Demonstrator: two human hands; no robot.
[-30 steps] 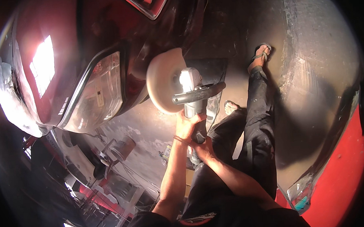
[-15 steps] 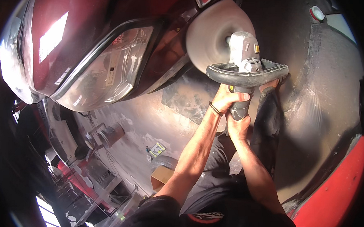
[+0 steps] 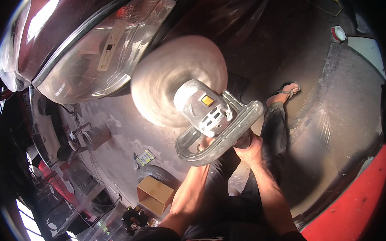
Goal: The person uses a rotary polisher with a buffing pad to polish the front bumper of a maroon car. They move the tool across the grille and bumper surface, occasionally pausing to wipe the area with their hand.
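Observation:
Both my hands hold a power polisher (image 3: 199,107), a grey machine with a black D-shaped handle (image 3: 232,142) and a broad, pale, round pad (image 3: 157,83) blurred by spinning. My left hand (image 3: 206,142) is mostly hidden behind the handle, closed on the polisher's body. Closed around the rear grip is my right hand (image 3: 251,151). The pad overlaps the lower right edge of a headlight (image 3: 91,69) on a dark red car (image 3: 110,3) in this view; whether it touches, I cannot tell.
Beneath the headlight, a bucket (image 3: 97,136) stands on the dusty floor. An open cardboard box (image 3: 157,195) sits beside a tyre (image 3: 158,171). A red panel (image 3: 351,199) lies at lower right, and a roll of tape (image 3: 338,33) at upper right. My sandalled foot (image 3: 288,90) is right of the polisher.
The polisher has swung left and down in view, closer to me, and tilted. Its pad has left the body panel beside the headlight. Both hands have kept their hold.

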